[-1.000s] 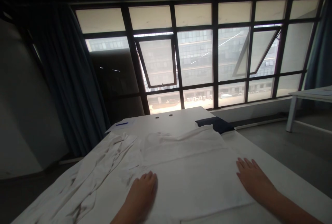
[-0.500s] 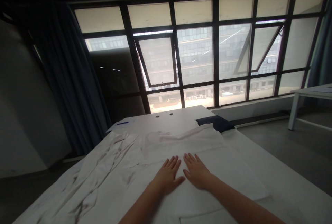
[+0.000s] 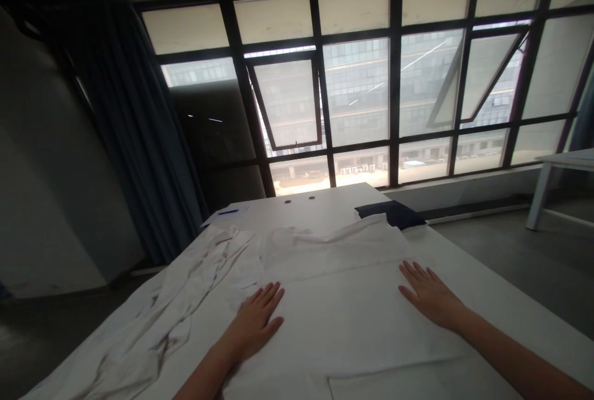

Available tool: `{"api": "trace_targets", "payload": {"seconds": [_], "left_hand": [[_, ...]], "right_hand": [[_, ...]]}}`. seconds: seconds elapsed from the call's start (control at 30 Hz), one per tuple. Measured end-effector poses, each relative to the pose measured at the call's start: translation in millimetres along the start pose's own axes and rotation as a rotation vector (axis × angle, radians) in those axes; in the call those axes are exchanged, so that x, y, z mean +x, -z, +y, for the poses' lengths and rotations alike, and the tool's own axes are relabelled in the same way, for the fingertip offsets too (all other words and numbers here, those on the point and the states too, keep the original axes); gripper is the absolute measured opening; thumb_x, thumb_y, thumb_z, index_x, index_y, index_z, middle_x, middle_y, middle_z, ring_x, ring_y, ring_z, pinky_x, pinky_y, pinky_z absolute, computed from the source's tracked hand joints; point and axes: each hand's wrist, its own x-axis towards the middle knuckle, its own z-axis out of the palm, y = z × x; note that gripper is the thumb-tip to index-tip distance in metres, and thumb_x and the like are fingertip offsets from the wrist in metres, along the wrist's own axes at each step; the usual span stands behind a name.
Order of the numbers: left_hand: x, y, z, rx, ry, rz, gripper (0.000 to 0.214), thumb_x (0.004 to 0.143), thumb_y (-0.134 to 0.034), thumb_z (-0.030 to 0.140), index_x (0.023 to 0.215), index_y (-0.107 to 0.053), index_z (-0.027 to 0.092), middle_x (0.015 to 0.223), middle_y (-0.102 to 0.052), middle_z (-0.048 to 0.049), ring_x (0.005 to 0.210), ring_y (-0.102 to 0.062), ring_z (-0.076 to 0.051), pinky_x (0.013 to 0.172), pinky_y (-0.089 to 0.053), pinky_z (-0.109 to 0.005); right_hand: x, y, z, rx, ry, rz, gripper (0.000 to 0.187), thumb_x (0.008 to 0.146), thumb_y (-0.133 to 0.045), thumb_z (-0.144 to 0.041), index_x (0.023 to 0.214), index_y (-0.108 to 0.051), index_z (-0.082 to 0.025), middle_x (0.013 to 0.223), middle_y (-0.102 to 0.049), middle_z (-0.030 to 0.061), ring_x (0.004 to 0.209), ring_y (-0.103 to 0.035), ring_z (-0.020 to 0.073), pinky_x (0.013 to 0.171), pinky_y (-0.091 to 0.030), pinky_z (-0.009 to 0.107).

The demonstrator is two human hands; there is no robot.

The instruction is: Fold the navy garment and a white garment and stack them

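A white cloth garment [image 3: 343, 307] lies spread over the table in front of me, its far part [image 3: 320, 248] wrinkled. My left hand [image 3: 260, 319] rests palm down on its left side, fingers stretched out. On its right side my right hand [image 3: 427, 295] lies flat with fingers apart. Neither hand grips anything. A crumpled white cloth [image 3: 185, 307] runs along the table's left side, left of my left hand. I cannot make out what kind of garment the spread cloth is.
Beyond the cloth, a folded dark blue cloth [image 3: 392, 213] sits at the white table's [image 3: 338, 199] right edge. A blue pen [image 3: 228, 212] lies on paper at the far left. Another white table [image 3: 552, 171] stands right. Windows [image 3: 357, 91] and a dark curtain [image 3: 148, 159] are behind.
My hands have slid apart from the middle of the spread cloth, the left one to the left and the right one to the right. The view has shifted slightly.
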Motion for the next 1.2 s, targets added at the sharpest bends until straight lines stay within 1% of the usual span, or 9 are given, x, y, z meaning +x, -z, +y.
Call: {"api": "trace_targets", "payload": {"seconds": [0.37, 0.5, 0.6, 0.67, 0.77, 0.87, 1.0, 1.1, 1.2], "left_hand": [[-79.1, 3.5, 35.2, -0.057, 0.018, -0.019, 0.070, 0.097, -0.042, 0.064, 0.156, -0.010, 0.046, 0.163, -0.017, 0.0076, 0.148, -0.028, -0.031, 0.119, -0.030, -0.048], [-83.8, 18.0, 38.2, -0.079, 0.003, -0.084, 0.066, 0.092, -0.047, 0.068, 0.153, -0.033, 0.045, 0.158, -0.038, 0.0037, 0.138, -0.045, -0.032, 0.114, -0.038, -0.044], [-57.8, 46.8, 61.1, -0.063, 0.090, -0.091, 0.045, 0.093, -0.048, 0.058, 0.130, -0.061, 0.038, 0.125, -0.068, -0.0031, 0.111, -0.063, -0.030, 0.099, -0.046, -0.044], [-27.8, 61.9, 85.4, -0.066, 0.066, -0.060, 0.037, 0.096, -0.042, 0.045, 0.124, -0.064, 0.033, 0.115, -0.069, -0.0056, 0.105, -0.063, -0.028, 0.095, -0.046, -0.043], [24.7, 61.1, 120.5, -0.100, -0.060, -0.009, 0.038, 0.097, -0.039, 0.036, 0.130, -0.059, 0.030, 0.126, -0.065, -0.0068, 0.113, -0.061, -0.027, 0.100, -0.044, -0.041], [69.8, 36.8, 135.5, -0.106, -0.128, -0.035, 0.050, 0.096, -0.043, 0.037, 0.144, -0.048, 0.024, 0.151, -0.047, -0.0104, 0.137, -0.045, -0.029, 0.113, -0.034, -0.044], [100.0, 4.4, 107.1, -0.115, -0.076, -0.124, 0.073, 0.096, -0.041, 0.062, 0.157, -0.030, 0.023, 0.164, -0.023, -0.0102, 0.149, -0.024, -0.032, 0.119, -0.023, -0.049], [100.1, -6.7, 63.5, -0.091, 0.051, -0.071, 0.071, 0.098, -0.030, 0.069, 0.158, -0.025, 0.031, 0.165, -0.017, -0.0039, 0.152, -0.015, -0.028, 0.121, -0.017, -0.049], [90.7, -9.5, 28.0, -0.055, 0.174, -0.026, 0.072, 0.099, -0.026, 0.067, 0.158, -0.027, 0.025, 0.165, -0.018, -0.0077, 0.152, -0.015, -0.030, 0.121, -0.016, -0.051]], "right_hand": [[-85.4, -9.8, -1.4, 0.006, 0.049, 0.093, 0.073, 0.093, -0.036, -0.070, 0.151, -0.043, -0.027, 0.158, -0.035, 0.0061, 0.146, -0.031, 0.0340, 0.119, -0.024, 0.057], [-99.0, 10.4, -5.5, 0.009, 0.030, 0.030, 0.072, 0.086, -0.046, -0.071, 0.142, -0.056, -0.027, 0.151, -0.047, 0.0105, 0.136, -0.045, 0.0409, 0.111, -0.034, 0.062], [-86.3, 44.0, -32.9, 0.017, 0.046, -0.046, 0.058, 0.084, -0.055, -0.062, 0.124, -0.070, -0.023, 0.131, -0.065, 0.0166, 0.119, -0.058, 0.0425, 0.102, -0.041, 0.062], [-68.2, 64.4, -66.7, 0.068, 0.102, -0.022, 0.045, 0.089, -0.050, -0.050, 0.116, -0.072, -0.022, 0.121, -0.069, 0.0157, 0.111, -0.062, 0.0374, 0.099, -0.044, 0.057], [-33.4, 76.3, -128.4, 0.246, 0.264, -0.019, 0.046, 0.094, -0.043, -0.041, 0.128, -0.065, -0.020, 0.131, -0.065, 0.0130, 0.117, -0.060, 0.0295, 0.104, -0.044, 0.046], [2.2, 64.9, -177.9, 0.331, 0.362, -0.052, 0.052, 0.097, -0.036, -0.036, 0.139, -0.056, -0.013, 0.142, -0.057, 0.0142, 0.132, -0.051, 0.0266, 0.113, -0.035, 0.042], [39.1, 37.8, -192.1, 0.311, 0.331, -0.139, 0.062, 0.100, -0.029, -0.046, 0.149, -0.043, -0.010, 0.155, -0.041, 0.0166, 0.144, -0.034, 0.0295, 0.120, -0.021, 0.049], [57.2, 23.6, -163.3, 0.262, 0.291, -0.207, 0.077, 0.097, -0.028, -0.065, 0.156, -0.030, -0.015, 0.164, -0.024, 0.0127, 0.151, -0.015, 0.0315, 0.121, -0.006, 0.055], [70.4, 16.5, -117.6, 0.171, 0.131, -0.213, 0.085, 0.094, -0.023, -0.073, 0.158, -0.024, -0.018, 0.165, -0.017, 0.0116, 0.152, -0.010, 0.0333, 0.119, -0.001, 0.058]]}}
